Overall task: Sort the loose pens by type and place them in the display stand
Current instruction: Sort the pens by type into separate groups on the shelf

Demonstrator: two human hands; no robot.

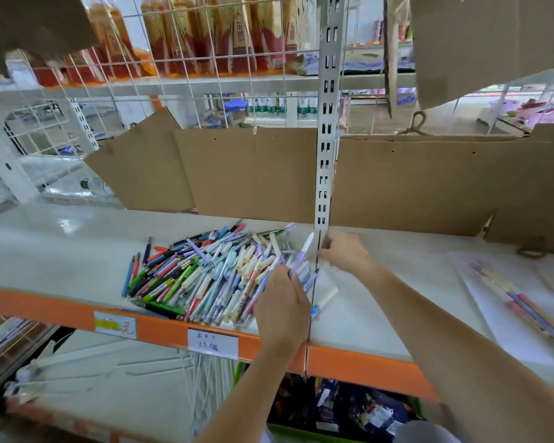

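A big heap of loose pens in many colours lies on the white shelf behind its orange front rail. My left hand is at the heap's right edge and grips a small bundle of pale purple and white pens. My right hand is just right of that bundle, its fingertips pinching at the pens' upper ends near the metal upright. One white pen with a blue tip lies alone to the right of my left hand. A few sorted pens lie in a row at the right.
A perforated metal upright rises behind the hands. Cardboard sheets line the back of the shelf. A wire grid with packaged goods stands above. Price labels sit on the orange rail. Lower shelves hold more stock.
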